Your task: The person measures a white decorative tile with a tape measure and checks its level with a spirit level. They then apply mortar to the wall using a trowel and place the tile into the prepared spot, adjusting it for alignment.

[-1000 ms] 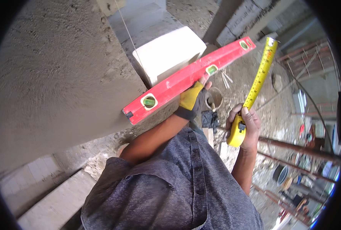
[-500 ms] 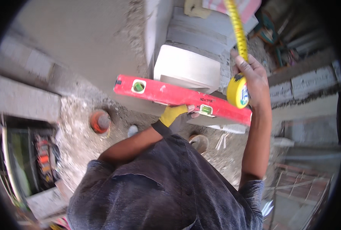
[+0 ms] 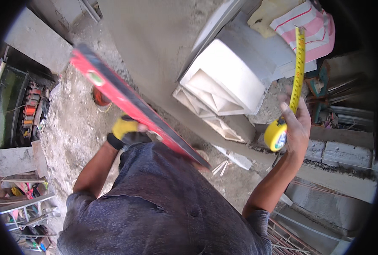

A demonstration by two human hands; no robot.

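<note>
My left hand (image 3: 127,129), in a yellow and dark glove, is closed around a long red spirit level (image 3: 131,97). The level slants from upper left to lower right, close in front of my shirt, and is slightly blurred. My bare right hand (image 3: 298,127) grips a yellow tape measure (image 3: 275,135). Its yellow blade (image 3: 298,63) sticks out away from me, the far end over a pink and white striped cloth (image 3: 322,38). Between my hands, farther off, stands a pale block (image 3: 237,74) with triangular recesses in its near side.
An orange bucket (image 3: 101,97) stands on the rough floor, partly behind the level. White strips (image 3: 220,167) lie near a pale board (image 3: 235,158). Grey wall blocks (image 3: 348,154) run along the right. Poles and clutter (image 3: 29,219) fill the lower left.
The level has swung from crosswise before the pale block to a steep slant on the left, with my left hand. My right hand has moved slightly right and nearer with the tape. The view has turned.
</note>
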